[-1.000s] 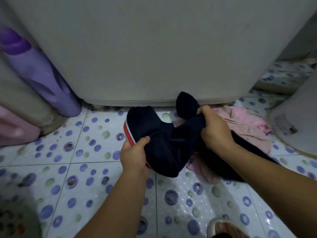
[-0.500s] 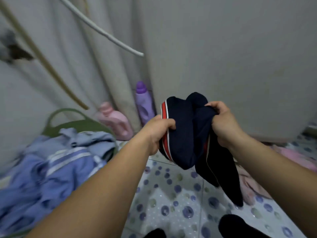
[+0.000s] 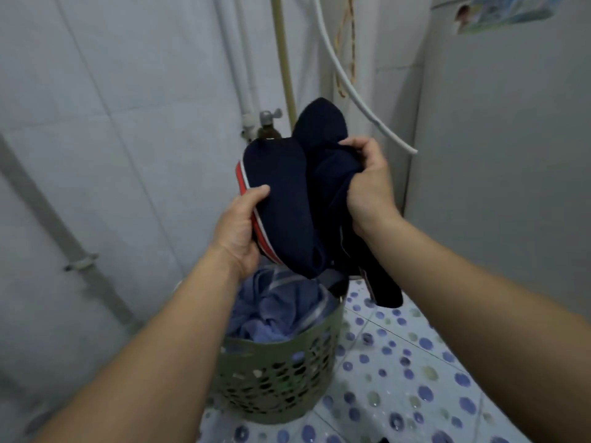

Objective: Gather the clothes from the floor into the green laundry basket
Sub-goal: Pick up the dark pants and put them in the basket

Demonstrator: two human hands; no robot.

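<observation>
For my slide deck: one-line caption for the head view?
Both hands, left and right, hold a navy garment above the green laundry basket.

Pale wall tiles (image 3: pixel 112 129) cover the left and rear walls. White vertical pipes (image 3: pixel 243 59) and a beige pipe (image 3: pixel 283 52) run down the rear corner, ending near a grey tap valve (image 3: pixel 270 116). A white hose (image 3: pixel 348 81) curves down to the right, its free end just beside a white appliance (image 3: pixel 499 155). An orange cord (image 3: pixel 347 43) hangs behind the hose. A colourful sticker (image 3: pixel 505 9) sits on the appliance's upper part. The floor (image 3: pixel 415 372) shows white tiles with blue and green dots.
</observation>
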